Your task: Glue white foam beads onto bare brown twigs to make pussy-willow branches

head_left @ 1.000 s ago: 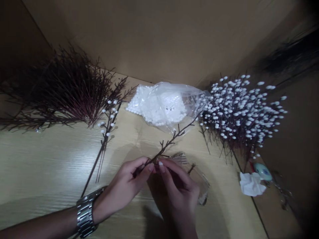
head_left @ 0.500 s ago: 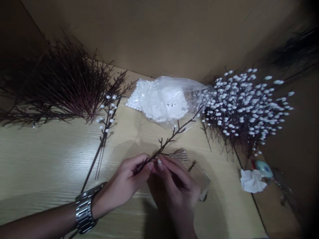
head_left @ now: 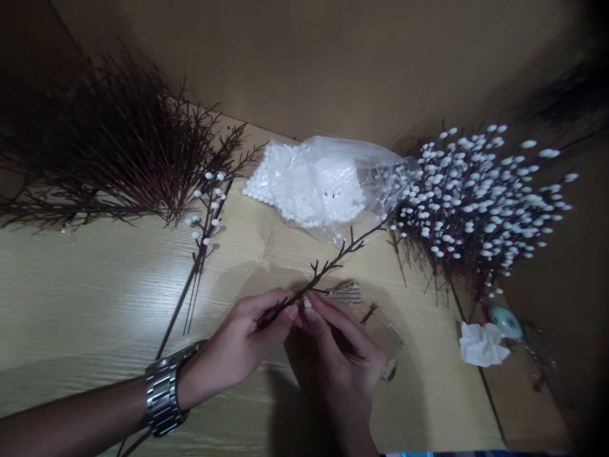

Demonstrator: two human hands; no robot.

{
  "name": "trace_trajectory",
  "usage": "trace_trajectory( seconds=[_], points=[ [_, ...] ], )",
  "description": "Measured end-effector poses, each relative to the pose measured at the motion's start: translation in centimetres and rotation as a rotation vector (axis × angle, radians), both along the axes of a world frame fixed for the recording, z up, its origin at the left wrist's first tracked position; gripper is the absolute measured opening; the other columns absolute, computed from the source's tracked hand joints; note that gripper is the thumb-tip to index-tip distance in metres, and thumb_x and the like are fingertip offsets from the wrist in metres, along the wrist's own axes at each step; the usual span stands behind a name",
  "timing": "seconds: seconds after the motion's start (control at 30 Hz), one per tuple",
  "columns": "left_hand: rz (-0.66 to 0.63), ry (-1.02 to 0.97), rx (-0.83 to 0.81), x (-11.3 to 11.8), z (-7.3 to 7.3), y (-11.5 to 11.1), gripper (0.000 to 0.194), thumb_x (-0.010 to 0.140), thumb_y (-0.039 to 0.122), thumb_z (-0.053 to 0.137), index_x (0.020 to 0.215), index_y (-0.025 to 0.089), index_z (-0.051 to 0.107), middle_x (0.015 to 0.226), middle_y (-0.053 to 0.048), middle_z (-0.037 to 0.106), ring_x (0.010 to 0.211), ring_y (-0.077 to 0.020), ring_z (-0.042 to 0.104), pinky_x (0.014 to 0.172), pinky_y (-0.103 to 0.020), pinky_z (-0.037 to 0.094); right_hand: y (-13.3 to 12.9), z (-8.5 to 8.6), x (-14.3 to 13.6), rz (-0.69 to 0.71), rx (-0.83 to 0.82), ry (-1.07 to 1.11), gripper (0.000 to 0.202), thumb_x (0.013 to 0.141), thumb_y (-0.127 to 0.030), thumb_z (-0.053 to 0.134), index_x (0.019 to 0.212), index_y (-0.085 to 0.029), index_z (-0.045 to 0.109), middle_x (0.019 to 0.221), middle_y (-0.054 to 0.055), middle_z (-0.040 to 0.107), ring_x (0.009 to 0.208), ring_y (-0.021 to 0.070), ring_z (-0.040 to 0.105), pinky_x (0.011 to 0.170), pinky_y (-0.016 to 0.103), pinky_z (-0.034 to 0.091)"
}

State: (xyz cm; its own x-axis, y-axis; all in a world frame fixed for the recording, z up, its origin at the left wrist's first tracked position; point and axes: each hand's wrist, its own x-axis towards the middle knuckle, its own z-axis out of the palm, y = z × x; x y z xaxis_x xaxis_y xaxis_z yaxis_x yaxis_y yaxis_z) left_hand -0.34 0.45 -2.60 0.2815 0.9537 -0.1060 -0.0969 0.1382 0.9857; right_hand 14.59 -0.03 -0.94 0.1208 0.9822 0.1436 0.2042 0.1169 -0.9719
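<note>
Pinched between the thumb and fingers of my left hand is a bare, dark brown artificial twig, which slants up to the right with short side shoots. Close against it, my right hand grips a small white foam ball between thumb and forefinger, near the twig's lower part. The fingertips of both hands almost meet, and the exact contact between ball and twig is hidden. Beyond the twig lies a clear plastic bag full of white balls. A piece of torn cardboard rests beside my right hand.
A heap of bare dark twigs covers the back left. Several white-tipped stems lie in front of it. At the right stands a dense bunch of white-tipped twigs, with crumpled tissue and a pale green rounded object nearer me.
The view has shifted slightly. Both hands keep nearly the same pose; the twig and the white ball sit a little farther right in the picture.
</note>
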Motion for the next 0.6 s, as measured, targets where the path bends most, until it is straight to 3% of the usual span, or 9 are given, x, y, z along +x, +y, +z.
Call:
trace_trajectory(
  seconds=[0.6],
  points=[
    [-0.017,-0.003,-0.071,0.03,-0.55,-0.25,0.027,0.102,0.035,0.050,0.080,0.019,0.052,0.068,0.006,0.040,0.057,-0.0087,0.035,0.046,-0.018,0.029,0.34,-0.05,0.09,0.023,-0.030,-0.029,0.024,0.083,-0.013,0.072,0.095,-0.032,0.080,0.095,0.000,0.078,0.089,0.0152,0.073,0.079,0.025,0.060]
  ],
)
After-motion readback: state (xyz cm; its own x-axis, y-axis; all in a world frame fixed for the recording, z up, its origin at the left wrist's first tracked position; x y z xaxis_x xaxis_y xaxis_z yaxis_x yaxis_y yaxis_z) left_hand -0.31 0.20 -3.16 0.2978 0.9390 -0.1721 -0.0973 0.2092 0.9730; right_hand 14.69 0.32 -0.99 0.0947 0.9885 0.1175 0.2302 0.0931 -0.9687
